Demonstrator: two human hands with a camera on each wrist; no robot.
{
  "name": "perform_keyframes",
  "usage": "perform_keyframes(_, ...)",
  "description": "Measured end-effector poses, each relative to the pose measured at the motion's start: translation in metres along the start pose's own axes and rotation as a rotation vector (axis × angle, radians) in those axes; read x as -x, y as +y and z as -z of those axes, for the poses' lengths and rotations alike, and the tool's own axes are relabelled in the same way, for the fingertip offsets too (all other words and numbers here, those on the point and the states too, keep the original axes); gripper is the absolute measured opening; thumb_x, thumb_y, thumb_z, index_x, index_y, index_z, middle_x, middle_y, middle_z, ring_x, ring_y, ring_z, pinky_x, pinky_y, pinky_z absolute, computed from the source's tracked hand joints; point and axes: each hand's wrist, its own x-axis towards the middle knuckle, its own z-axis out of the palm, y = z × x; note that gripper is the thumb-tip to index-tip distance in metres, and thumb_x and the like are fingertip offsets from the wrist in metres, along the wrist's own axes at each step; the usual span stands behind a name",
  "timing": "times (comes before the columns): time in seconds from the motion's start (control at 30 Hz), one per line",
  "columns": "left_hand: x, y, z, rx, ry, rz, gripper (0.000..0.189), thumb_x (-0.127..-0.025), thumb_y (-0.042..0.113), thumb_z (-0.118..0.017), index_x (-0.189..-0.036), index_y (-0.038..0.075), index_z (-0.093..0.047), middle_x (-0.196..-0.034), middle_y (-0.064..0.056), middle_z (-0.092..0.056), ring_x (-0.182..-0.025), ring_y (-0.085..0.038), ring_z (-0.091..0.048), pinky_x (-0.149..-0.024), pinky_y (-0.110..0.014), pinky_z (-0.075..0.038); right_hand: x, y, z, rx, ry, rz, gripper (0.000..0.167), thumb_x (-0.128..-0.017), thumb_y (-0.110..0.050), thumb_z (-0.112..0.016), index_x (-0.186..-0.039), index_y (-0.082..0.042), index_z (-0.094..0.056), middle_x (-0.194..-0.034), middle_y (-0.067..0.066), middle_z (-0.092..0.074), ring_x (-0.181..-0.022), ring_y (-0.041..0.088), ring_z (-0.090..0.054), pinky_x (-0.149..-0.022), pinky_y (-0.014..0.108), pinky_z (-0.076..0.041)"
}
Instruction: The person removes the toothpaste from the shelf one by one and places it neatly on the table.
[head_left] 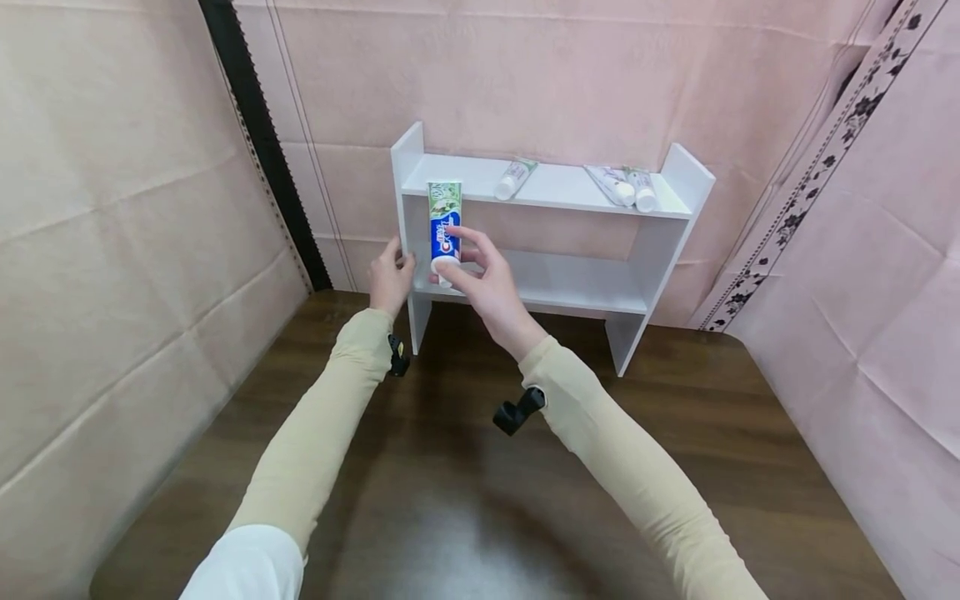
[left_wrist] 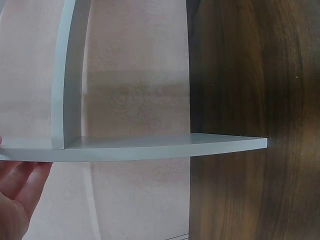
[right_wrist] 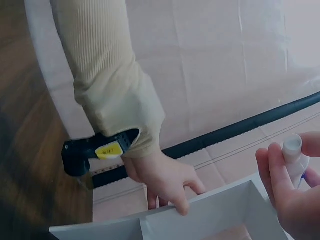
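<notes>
A blue, green and white toothpaste tube is held cap-down by my right hand, in front of the left part of a white two-tier shelf. In the right wrist view the tube's white cap shows between the fingers of my right hand. My left hand grips the left side panel of the shelf, thumb on one face and fingers on the other. The left wrist view shows fingers of the left hand against the panel.
On the upper shelf lie a single tube near the middle and two tubes, one white and one greenish, at the right. The unit stands on a dark wooden table against pink cloth walls.
</notes>
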Motion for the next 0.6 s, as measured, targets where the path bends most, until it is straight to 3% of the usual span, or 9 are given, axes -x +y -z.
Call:
perform_keyframes(0.13,0.001,-0.001,0.0,-0.006,-0.006,-0.001,0.04,-0.097,0.015,-0.054,-0.137,0.015,-0.053,-0.133,-0.018,-0.061,-0.118,-0.034,-0.062,-0.096,-0.046,-0.052,0.011,0.0,0.001,-0.029,-0.026,-0.017,0.047,-0.095,-0.016,-0.061,-0.139,-0.023,-0.046,-0.123,0.014,-0.052,-0.096,0.022,-0.068,-0.103,0.042,-0.048)
perform_keyframes(0.3,0.005,-0.003,0.003,0.008,-0.044,0.045,0.043,-0.098,0.016,-0.052,-0.141,0.018,-0.05,-0.134,-0.018,-0.06,-0.121,-0.034,-0.061,-0.097,-0.046,-0.052,0.028,0.006,-0.001,-0.056,-0.067,-0.06,0.042,-0.096,-0.015,-0.059,-0.137,-0.019,-0.048,-0.121,0.014,-0.053,-0.101,0.033,-0.069,-0.104,0.039,-0.048)
perform_keyframes(0.5,0.008,-0.001,0.007,-0.111,-0.054,0.061,0.048,-0.094,0.005,-0.05,-0.141,0.013,-0.049,-0.122,-0.024,-0.065,-0.109,-0.04,-0.063,-0.098,-0.049,-0.048,0.048,0.016,-0.006,-0.112,-0.14,-0.105,0.039,-0.097,-0.016,-0.057,-0.135,-0.018,-0.049,-0.126,0.015,-0.053,-0.096,0.021,-0.069,-0.105,0.038,-0.047)
perform_keyframes(0.6,0.01,0.006,0.008,-0.05,-0.059,0.027,0.049,-0.097,0.009,-0.048,-0.145,0.016,-0.045,-0.122,-0.021,-0.066,-0.108,-0.038,-0.062,-0.101,-0.049,-0.045,0.058,0.022,-0.007,-0.138,-0.156,-0.122,0.038,-0.098,-0.015,-0.057,-0.134,-0.019,-0.05,-0.125,0.015,-0.051,-0.094,0.019,-0.069,-0.104,0.039,-0.048)
